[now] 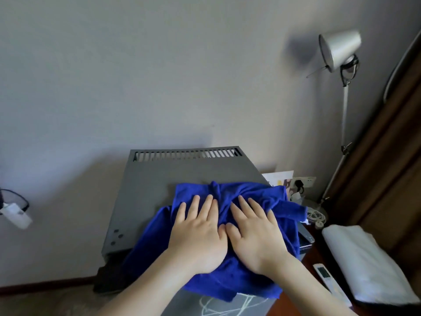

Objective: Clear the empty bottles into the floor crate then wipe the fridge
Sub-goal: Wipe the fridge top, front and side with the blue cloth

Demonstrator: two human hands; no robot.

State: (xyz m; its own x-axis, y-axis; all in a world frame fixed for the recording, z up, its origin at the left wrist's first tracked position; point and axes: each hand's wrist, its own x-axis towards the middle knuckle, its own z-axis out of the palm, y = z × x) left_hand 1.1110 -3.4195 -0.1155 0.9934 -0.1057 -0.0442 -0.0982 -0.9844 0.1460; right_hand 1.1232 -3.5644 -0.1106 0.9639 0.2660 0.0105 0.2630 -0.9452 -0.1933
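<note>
Both forearms enter from the bottom edge, cut off below the wrist. The left hand and the right hand lie palm-down side by side, thumbs touching, on a crumpled blue cloth. The fingers of both are stretched out flat and slightly spread — pressing on the cloth, not closed around any of it.

The cloth covers the near right part of the grey fridge top and spills over its front edge and right edge; how much of the top lies under it cannot be seen. Below the cloth a strip of the fridge front shows pale scribbled lines, cut off by the bottom of the frame. Three small round marks sit near the front left corner of the top, and a row of vent slots runs along the back edge, against the wall.

A dark shape on the floor at the fridge's left foot is too shadowed to identify. To the right, a remote control and a folded white towel rest on a reddish-brown surface, partly cut off. Behind the fridge's right rear corner, papers, a wall socket and a coiled white cable are half hidden. Farther back stands a silver lamp — its base obscured. A white device at the left edge is blurred.
</note>
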